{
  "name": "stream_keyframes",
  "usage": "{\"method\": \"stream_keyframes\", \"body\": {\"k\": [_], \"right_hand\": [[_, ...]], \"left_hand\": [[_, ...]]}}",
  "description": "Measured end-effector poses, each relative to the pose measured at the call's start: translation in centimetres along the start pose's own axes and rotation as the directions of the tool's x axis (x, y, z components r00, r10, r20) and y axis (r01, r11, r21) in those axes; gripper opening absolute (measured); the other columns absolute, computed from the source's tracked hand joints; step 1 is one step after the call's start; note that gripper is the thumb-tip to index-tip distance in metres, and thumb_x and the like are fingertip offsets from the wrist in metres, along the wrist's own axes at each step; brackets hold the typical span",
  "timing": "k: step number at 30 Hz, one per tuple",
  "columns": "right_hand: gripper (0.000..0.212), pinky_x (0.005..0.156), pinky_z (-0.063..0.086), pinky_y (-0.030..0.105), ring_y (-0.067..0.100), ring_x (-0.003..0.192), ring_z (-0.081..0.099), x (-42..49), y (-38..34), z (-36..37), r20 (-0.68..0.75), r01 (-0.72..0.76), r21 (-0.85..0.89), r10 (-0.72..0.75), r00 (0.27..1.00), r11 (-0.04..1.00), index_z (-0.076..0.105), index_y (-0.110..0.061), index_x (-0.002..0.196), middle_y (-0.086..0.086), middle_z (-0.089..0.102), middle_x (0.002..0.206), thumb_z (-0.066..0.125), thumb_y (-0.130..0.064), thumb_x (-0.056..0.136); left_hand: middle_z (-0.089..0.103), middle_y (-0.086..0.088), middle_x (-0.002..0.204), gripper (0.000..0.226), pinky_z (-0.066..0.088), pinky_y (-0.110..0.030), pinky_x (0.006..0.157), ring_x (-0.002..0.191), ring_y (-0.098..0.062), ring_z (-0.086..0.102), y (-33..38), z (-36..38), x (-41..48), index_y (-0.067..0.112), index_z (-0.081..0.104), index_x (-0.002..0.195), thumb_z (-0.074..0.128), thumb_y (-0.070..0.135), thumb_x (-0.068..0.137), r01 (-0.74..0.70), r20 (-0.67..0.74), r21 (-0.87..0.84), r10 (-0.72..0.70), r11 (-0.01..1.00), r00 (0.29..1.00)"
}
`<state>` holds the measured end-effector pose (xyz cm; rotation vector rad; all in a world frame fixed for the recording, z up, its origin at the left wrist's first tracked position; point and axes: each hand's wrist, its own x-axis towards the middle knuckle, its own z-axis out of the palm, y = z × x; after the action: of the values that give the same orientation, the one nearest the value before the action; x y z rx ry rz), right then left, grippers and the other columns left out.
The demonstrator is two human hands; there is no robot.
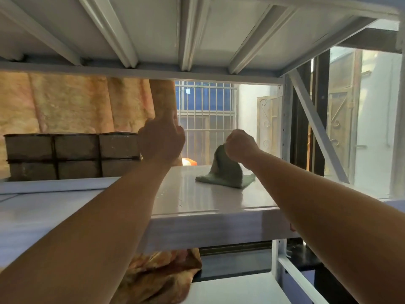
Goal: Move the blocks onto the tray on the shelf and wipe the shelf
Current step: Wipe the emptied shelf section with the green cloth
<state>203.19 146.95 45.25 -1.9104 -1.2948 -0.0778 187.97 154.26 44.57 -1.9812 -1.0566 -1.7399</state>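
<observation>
At the far middle of the shelf, right grip: the right grip [240,145] was clenched on the top of the green cloth [225,172], pinching it up into a peak.
Cloth: its upper part hung from the fingers while its lower edge lay spread on the shelf [208,200], straight below the grip. It was half lifted, half resting.
Cloth's long axis: the part lying on the shelf ran left to right, roughly along the shelf's near edge.
Open shelf from the grip: bare glossy shelf lay near and left of the cloth, and the far edge was just behind it.
Left grip: the left grip [162,141] hung in the air left of the cloth and apart from it. Its fingers were curled with nothing seen in them, and the palm side faced away.
Nearer hand: the right grip had the cloth, and the left was the one nearer the blocks.
Blocks: the brown blocks [74,156] stood at the far left, six faces showing in two rows of three, just beside the left grip. Contact could not be told.
Tray: none could be made out under or beside the stack.
Step, as judged: the blocks looked gathered and wiping was in hand. The coming move likely called for laying the cloth flat and sweeping it nearward and left.
</observation>
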Motion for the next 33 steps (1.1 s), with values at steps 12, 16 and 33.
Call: {"method": "stream_keyframes", "body": {"k": [12, 16, 33], "right_hand": [[0.052, 0.112, 0.027, 0.038, 0.025, 0.136, 0.039, -2.1, -1.1, 2.3, 0.627, 0.472, -0.279, -0.214, 0.749, 0.836, 0.044, -0.018, 0.143, 0.005, 0.041, 0.149, 0.034, -0.046, 0.100], [0.079, 0.115, 0.013, 0.045, 0.028, 0.147, 0.017, -2.0, 0.3, 3.2, 0.692, 0.310, -0.339, 0.012, 0.722, 0.888, -0.001, -0.038, 0.152, 0.002, 0.012, 0.161, 0.024, -0.074, 0.086], [0.094, 0.114, 0.002, 0.060, 0.037, 0.147, -0.004, -4.2, 2.0, 2.3, 0.509, 0.136, -0.464, 0.137, 0.850, 0.875, -0.005, -0.045, 0.149, 0.007, -0.004, 0.162, 0.024, -0.089, 0.071]], "left_hand": [[0.065, -0.002, 0.088, 0.019, 0.051, -0.035, 0.074, 0.080, -0.021, 0.058, -1.7, 0.6, 0.1, 0.014, 0.060, 0.096, 0.044, 0.022, 0.090, -0.007, 0.132, 0.038, 0.002, 0.999, 0.991], [0.066, -0.003, 0.097, 0.021, 0.055, -0.037, 0.078, 0.083, -0.021, 0.062, -2.1, 1.0, -0.4, 0.020, 0.059, 0.106, 0.045, 0.021, 0.089, -0.042, 0.486, -0.005, 0.039, 0.999, 0.873], [0.063, -0.002, 0.093, 0.017, 0.052, -0.035, 0.074, 0.083, -0.024, 0.060, -1.8, 1.0, -0.6, 0.018, 0.060, 0.097, 0.045, 0.021, 0.088, -0.042, 0.489, 0.082, -0.004, 0.996, 0.872]]}}
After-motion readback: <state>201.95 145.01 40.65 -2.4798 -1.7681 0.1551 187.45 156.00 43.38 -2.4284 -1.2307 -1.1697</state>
